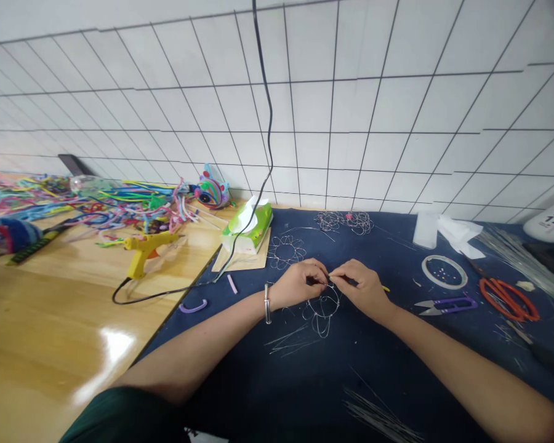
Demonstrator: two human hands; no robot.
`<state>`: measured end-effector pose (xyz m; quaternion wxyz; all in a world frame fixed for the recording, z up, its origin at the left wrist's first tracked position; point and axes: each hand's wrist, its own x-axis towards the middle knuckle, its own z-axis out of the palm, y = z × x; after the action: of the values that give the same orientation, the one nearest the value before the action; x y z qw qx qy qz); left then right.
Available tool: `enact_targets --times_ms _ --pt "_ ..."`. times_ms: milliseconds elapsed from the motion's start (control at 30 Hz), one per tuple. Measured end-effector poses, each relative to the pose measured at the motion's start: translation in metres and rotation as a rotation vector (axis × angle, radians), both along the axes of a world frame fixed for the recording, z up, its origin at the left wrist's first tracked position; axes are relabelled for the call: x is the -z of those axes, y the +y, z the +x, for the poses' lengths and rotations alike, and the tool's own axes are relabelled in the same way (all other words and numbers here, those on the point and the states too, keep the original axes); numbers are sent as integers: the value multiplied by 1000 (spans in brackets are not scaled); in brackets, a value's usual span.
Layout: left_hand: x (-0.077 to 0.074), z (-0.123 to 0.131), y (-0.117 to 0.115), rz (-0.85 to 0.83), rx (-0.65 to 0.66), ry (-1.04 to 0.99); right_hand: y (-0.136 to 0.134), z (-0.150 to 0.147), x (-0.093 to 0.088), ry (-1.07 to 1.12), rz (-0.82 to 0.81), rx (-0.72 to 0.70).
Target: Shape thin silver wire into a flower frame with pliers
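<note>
My left hand (300, 284), with a silver bangle at the wrist, and my right hand (364, 291) meet fingertip to fingertip over the dark blue cloth. Between them they pinch the upper edge of a wire flower frame (322, 326), a ring with thin looped petals hanging toward me. The exact spot under the fingertips is hidden. Just beyond my left hand lies another wire flower (286, 251) with loops all round. Short cut wires (289, 341) are scattered below my left hand, and a bundle of straight wires (381, 415) lies nearer to me.
On the right are purple thread snips (447, 305), orange-handled scissors (508, 299) and a round dish (444, 272) with small beads. A tissue pack (247, 227), a yellow glue gun (145, 249) and colourful pipe cleaners (143, 200) sit left. Finished-looking wire pieces (360, 223) rest near the wall.
</note>
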<state>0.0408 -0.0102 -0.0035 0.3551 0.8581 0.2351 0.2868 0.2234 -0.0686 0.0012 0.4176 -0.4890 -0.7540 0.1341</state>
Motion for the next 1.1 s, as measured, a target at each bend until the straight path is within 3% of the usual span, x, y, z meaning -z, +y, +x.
enact_targets --times_ms 467,633,767,900,1100 --pt "3 1 -1 17 -13 14 -3 -5 7 104 38 -6" --pt "1 1 -1 11 -24 11 -5 -4 0 105 -3 -24" --pt "-1 0 1 13 -14 18 -5 2 -13 111 -140 35" --pt "-3 -1 1 26 -21 21 -2 6 -21 -27 -236 -84" --pt "-3 0 -1 67 -45 22 1 3 -6 -287 -114 -80"
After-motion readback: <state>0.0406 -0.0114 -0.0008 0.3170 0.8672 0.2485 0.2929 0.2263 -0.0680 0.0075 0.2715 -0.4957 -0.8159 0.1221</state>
